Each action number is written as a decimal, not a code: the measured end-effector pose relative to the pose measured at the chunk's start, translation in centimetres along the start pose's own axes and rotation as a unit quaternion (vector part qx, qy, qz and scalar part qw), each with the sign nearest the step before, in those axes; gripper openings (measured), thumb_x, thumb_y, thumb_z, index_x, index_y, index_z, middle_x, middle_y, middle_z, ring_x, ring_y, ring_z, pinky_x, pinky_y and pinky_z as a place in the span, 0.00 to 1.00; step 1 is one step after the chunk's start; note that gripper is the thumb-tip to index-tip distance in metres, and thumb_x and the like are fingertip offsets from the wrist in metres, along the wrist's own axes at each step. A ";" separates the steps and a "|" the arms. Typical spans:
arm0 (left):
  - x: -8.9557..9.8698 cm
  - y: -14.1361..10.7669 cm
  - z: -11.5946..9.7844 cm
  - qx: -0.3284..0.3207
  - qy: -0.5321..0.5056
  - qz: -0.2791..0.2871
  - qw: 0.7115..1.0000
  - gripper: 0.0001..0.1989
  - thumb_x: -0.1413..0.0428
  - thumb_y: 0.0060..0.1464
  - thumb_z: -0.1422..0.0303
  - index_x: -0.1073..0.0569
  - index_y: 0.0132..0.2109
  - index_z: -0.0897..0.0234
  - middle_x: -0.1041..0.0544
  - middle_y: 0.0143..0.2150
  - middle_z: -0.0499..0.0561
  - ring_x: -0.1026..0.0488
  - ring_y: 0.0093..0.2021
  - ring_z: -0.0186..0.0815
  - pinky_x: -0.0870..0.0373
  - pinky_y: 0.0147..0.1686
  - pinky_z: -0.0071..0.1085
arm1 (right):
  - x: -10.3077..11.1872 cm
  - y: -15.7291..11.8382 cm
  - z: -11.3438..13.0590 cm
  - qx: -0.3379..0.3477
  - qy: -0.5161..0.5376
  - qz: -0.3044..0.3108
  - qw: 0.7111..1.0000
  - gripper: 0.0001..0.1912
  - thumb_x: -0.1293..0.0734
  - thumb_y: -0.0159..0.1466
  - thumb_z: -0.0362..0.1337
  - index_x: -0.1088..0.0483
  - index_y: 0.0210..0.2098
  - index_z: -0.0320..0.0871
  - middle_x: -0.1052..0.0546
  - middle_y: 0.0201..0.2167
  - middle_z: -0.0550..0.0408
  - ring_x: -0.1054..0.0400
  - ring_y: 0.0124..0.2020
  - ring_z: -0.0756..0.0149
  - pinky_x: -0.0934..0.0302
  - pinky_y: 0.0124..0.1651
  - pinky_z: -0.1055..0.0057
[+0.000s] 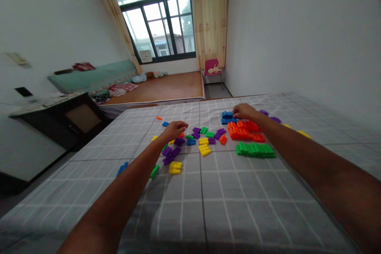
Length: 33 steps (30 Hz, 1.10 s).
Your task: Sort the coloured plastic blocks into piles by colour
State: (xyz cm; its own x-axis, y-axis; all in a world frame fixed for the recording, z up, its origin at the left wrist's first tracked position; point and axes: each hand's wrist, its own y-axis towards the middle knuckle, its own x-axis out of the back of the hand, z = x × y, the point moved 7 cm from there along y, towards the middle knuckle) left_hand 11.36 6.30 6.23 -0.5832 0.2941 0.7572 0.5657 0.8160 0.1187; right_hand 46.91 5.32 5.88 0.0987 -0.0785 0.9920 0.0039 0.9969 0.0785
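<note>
Currently right hand at blue blocks, right of centre; left hand near purple blocks. Fingers: can't tell grip, either hand. Counter spans bottom.

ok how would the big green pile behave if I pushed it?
The green pile looks like stiff, probably light plastic. It sits low and wide, so tipping seems unlikely, but visible seams suggest it may slide apart.

Left hand, right hand: grip too small to tell.
</note>
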 end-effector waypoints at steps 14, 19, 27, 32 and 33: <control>-0.5 -3.2 0.9 -0.005 0.259 0.084 0.962 0.15 0.39 0.44 0.68 0.21 0.43 0.59 0.22 0.44 0.54 0.26 0.44 0.43 0.32 0.41 0.30 | -3.4 -5.2 24.4 0.296 0.045 0.055 0.952 0.14 0.33 0.61 0.44 0.24 0.42 0.45 0.20 0.40 0.50 0.27 0.39 0.60 0.41 0.36 0.73; -0.6 -3.4 1.1 0.014 0.315 0.059 0.947 0.14 0.41 0.48 0.65 0.22 0.43 0.59 0.23 0.43 0.55 0.25 0.42 0.44 0.32 0.40 0.32 | -4.0 -6.4 26.7 0.252 0.021 0.032 0.967 0.15 0.32 0.60 0.41 0.25 0.45 0.42 0.24 0.43 0.43 0.28 0.40 0.57 0.39 0.38 0.69; -2.3 -1.7 -0.5 0.025 -0.051 0.037 0.998 0.14 0.44 0.51 0.70 0.24 0.46 0.65 0.21 0.36 0.51 0.25 0.36 0.35 0.29 0.38 0.30 | -1.3 -5.0 23.4 0.229 0.121 -0.063 0.964 0.14 0.34 0.61 0.31 0.23 0.46 0.44 0.29 0.43 0.47 0.32 0.42 0.62 0.40 0.43 0.71; -3.3 -0.5 -0.2 0.097 -0.317 0.006 0.943 0.16 0.39 0.49 0.65 0.24 0.44 0.69 0.23 0.30 0.49 0.28 0.28 0.29 0.29 0.33 0.27 | -0.7 -4.8 21.1 0.219 0.216 -0.149 0.940 0.16 0.34 0.59 0.27 0.23 0.45 0.43 0.29 0.40 0.50 0.34 0.41 0.64 0.40 0.45 0.71; -3.6 -0.4 -0.4 0.107 -0.343 0.011 0.933 0.17 0.38 0.48 0.66 0.24 0.44 0.69 0.23 0.30 0.49 0.27 0.27 0.28 0.29 0.33 0.27 | -0.6 -4.8 20.8 0.218 0.229 -0.160 0.935 0.16 0.34 0.58 0.26 0.23 0.45 0.44 0.29 0.39 0.50 0.34 0.41 0.65 0.40 0.45 0.70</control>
State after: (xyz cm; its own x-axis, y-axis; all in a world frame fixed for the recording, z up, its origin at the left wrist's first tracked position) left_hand 13.47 4.70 3.73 -0.8504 0.5012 0.1599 0.4954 0.8652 -0.0776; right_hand 26.18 0.50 6.95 0.5774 -0.2628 0.7731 -0.2906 0.8187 0.4953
